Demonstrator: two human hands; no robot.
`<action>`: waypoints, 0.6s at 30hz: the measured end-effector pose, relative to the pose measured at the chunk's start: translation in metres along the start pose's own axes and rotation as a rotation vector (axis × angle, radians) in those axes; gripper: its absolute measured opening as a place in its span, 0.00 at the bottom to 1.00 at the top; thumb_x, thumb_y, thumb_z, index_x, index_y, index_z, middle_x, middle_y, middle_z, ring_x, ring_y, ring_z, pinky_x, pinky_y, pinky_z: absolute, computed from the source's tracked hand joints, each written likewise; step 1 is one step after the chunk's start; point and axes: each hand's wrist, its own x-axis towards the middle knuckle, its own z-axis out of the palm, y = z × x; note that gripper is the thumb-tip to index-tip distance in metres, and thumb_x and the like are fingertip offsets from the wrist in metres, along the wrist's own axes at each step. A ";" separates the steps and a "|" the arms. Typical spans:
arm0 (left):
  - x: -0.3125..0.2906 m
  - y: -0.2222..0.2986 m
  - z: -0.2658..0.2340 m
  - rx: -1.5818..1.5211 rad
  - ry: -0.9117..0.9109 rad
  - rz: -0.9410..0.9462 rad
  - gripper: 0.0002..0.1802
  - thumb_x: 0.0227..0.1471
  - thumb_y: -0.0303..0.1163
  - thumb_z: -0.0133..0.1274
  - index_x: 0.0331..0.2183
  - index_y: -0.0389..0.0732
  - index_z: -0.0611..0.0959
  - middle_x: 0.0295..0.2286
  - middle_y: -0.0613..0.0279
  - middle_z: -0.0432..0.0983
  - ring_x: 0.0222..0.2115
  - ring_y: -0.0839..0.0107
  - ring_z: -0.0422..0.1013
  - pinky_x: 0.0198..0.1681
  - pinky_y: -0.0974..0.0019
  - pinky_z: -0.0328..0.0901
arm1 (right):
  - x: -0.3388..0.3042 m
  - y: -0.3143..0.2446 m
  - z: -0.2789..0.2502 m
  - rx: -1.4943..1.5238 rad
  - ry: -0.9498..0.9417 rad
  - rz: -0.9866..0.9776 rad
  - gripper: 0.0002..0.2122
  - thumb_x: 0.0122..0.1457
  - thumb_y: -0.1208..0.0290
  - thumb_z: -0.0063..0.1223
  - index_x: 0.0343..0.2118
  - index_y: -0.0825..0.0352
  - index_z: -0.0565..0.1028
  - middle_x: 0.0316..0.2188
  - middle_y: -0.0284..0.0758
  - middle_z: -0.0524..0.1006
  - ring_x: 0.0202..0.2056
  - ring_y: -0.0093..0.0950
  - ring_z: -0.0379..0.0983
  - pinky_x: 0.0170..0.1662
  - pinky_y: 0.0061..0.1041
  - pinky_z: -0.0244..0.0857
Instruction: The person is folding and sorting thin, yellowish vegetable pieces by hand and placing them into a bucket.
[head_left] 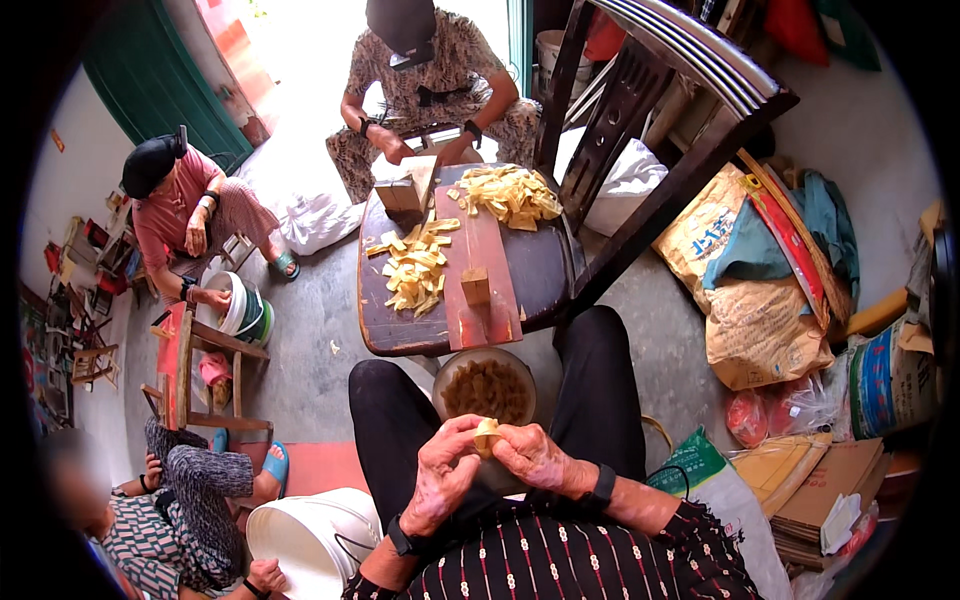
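My left hand [447, 470] and my right hand [537, 459] meet in front of my lap, both pinching a small pale yellow folded strip [487, 434]. Its exact kind does not show. Just beyond my fingers, between my knees, is a round tub [441, 385] holding a brown, crumbly or chunky filling [487, 391]. Past it, a dark wooden chair seat [385, 325] bears two piles of similar strips, a left pile [414, 265] and a far right pile [511, 194]. A reddish board [485, 250] with a wooden block [476, 287] lies between them.
Across the seat, one person [430, 90] works beside another wooden block [405, 190]. A second person [190, 200] reaches into a white bucket [247, 305] at left; a third sits at lower left near a white bucket [300, 535]. Sacks [765, 330] and cardboard [830, 490] fill the right side.
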 end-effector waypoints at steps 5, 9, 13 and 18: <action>0.000 -0.010 0.005 -0.068 0.044 0.014 0.10 0.49 0.19 0.52 0.36 0.31 0.82 0.47 0.54 0.69 0.48 0.67 0.67 0.52 0.66 0.61 | 0.003 -0.003 -0.001 0.064 -0.025 0.037 0.06 0.52 0.78 0.48 0.32 0.72 0.68 0.26 0.44 0.69 0.23 0.41 0.72 0.25 0.33 0.69; -0.003 -0.011 0.012 -0.251 0.142 -0.006 0.11 0.49 0.19 0.52 0.37 0.31 0.82 0.48 0.56 0.70 0.47 0.68 0.67 0.52 0.65 0.61 | -0.001 -0.002 -0.004 -0.201 -0.063 -0.154 0.10 0.51 0.80 0.50 0.37 0.74 0.69 0.27 0.44 0.69 0.25 0.40 0.73 0.26 0.33 0.69; 0.001 -0.014 0.006 -0.529 0.076 -0.074 0.10 0.50 0.21 0.53 0.36 0.30 0.82 0.50 0.55 0.67 0.47 0.66 0.67 0.55 0.64 0.58 | 0.000 -0.011 -0.008 -0.134 -0.032 -0.122 0.12 0.50 0.82 0.51 0.39 0.74 0.68 0.26 0.42 0.68 0.23 0.37 0.71 0.23 0.31 0.67; -0.002 -0.008 0.003 -0.906 0.021 -0.279 0.11 0.49 0.25 0.54 0.36 0.31 0.82 0.51 0.57 0.65 0.50 0.67 0.66 0.55 0.61 0.60 | 0.006 -0.024 -0.012 -0.121 0.038 -0.210 0.13 0.48 0.83 0.53 0.38 0.75 0.68 0.26 0.41 0.68 0.22 0.37 0.70 0.22 0.30 0.66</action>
